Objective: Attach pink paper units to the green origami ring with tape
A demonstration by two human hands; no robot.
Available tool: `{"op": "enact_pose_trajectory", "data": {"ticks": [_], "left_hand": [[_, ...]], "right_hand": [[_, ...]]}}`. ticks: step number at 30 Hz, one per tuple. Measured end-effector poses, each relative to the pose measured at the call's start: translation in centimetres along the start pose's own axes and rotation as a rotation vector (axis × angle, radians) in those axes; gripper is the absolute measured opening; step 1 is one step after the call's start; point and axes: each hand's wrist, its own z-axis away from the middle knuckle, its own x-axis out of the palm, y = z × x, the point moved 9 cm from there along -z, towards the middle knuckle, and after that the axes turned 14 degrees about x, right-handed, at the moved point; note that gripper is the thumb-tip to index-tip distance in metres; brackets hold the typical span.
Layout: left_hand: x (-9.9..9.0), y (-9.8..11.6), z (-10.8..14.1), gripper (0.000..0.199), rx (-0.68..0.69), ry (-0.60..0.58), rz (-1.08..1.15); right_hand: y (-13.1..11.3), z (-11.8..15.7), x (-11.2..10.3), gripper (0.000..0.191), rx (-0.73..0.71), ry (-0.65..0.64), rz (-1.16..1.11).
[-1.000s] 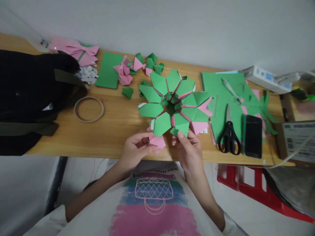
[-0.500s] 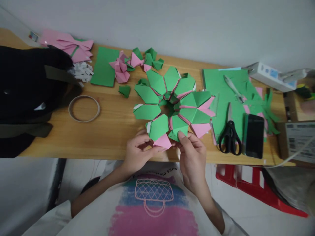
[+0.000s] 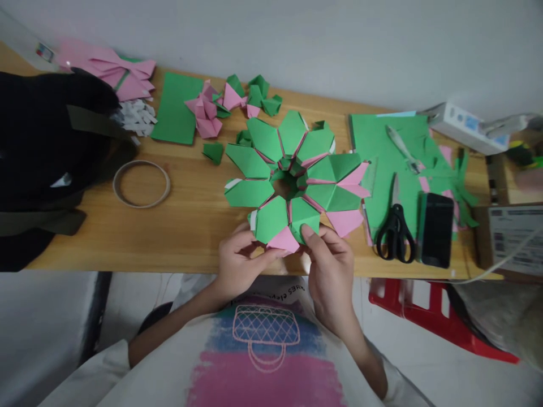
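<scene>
A ring-shaped paper flower [image 3: 271, 219] made of folded green and pink petals, with an open hole at its centre, is held near the table's front edge. My left hand [image 3: 242, 261] pinches a pink folded piece at the flower's front, its thumb along the lower edge. With its thumb on top of a green petal, my right hand [image 3: 331, 261] grips the same side a little to the right; its other fingers are partly hidden underneath. White paper tabs show on some petals.
Black scissors [image 3: 396, 233] and a phone [image 3: 435, 229] lie at the right by green paper sheets [image 3: 369, 133]. A tape roll [image 3: 116, 186] sits at the left, near a dark bag [image 3: 38, 164]. Folded pink pieces [image 3: 207, 116] and white paper scraps [image 3: 134, 117] are farther back.
The pink piece at the front has shifted slightly right and now sits closer against the neighbouring green petal. Both hands keep their grip; the whole view has shifted a little.
</scene>
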Motion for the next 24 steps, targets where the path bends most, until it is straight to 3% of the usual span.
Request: {"op": "enact_pose_trajectory", "data": {"ticks": [8,13,24], "left_hand": [[0.4,-0.1,0.2,0.018,-0.002,0.011,0.011],[0.6,-0.1,0.1,0.019,-0.013,-0.004,-0.012],[0.5,0.4,0.1,0.017,0.028,-0.008,-0.023]], "right_hand": [[-1.7,0.9,0.0,0.024,-0.167,0.056,0.259],[-3.3,1.8,0.1,0.036,-0.322,0.118,0.486],[-3.2,1.6,0.4,0.04,-0.362,0.078,0.519]]}}
